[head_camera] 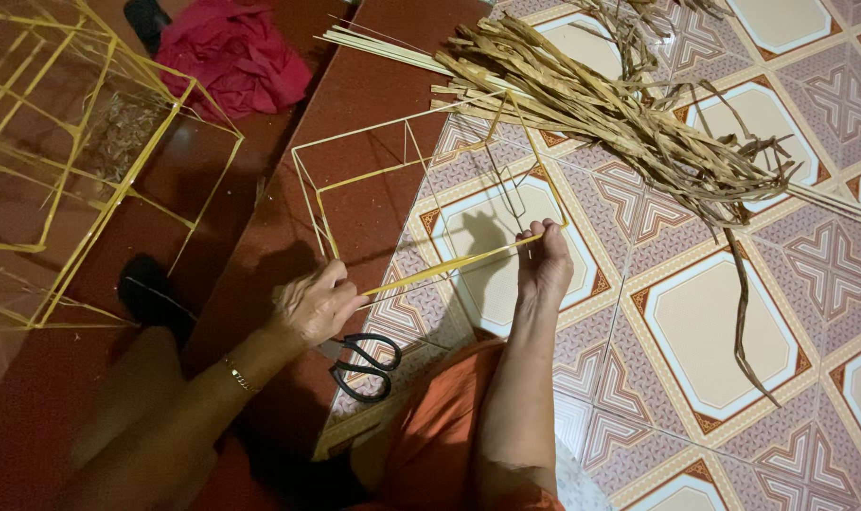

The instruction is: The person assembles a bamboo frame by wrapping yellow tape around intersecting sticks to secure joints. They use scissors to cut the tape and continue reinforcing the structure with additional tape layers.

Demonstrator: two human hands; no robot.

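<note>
Both hands grip the near edge of a thin yellow stick frame [430,189] that stands on the patterned tile floor [714,331]. Her left hand [319,303] pinches the frame's near left corner; the right hand [544,260] closes its fingers over the near right corner. Black scissors [366,364] lie just below the frame, beside the left hand. Dried leaf strips [620,114] are heaped beyond the frame, a finished stick cage [80,151] well to its left, near a red cloth [231,52].

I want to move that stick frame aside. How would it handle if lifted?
The frame looks light: thin sticks, all open. Probably flexes and racks, so fragile. Both hands grip its front stick.
</note>
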